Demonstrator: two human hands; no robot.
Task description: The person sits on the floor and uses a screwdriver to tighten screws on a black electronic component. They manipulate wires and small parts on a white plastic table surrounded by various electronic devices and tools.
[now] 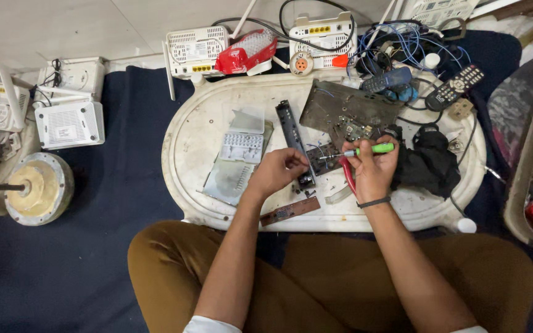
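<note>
My right hand [372, 169] grips a green-handled screwdriver [365, 150] whose metal tip points left at a small circuit board [322, 159]. Red-handled pliers [347, 176] lie under the same hand. My left hand [277, 171] rests with curled fingers on the near end of a long black remote casing [292, 132] and next to the small board. Both lie on a white oval tray table [198, 132] over my lap. A narrow brown board strip [290, 211] lies at the table's near edge.
A grey keypad sheet [242, 147], a large dark circuit plate [343, 108], black cloth [428, 161], two remotes [456, 86] and blue wires [402, 40] crowd the table. White routers [69, 124] and a round motor part [38, 187] sit on the floor at left. A bin [528, 185] stands right.
</note>
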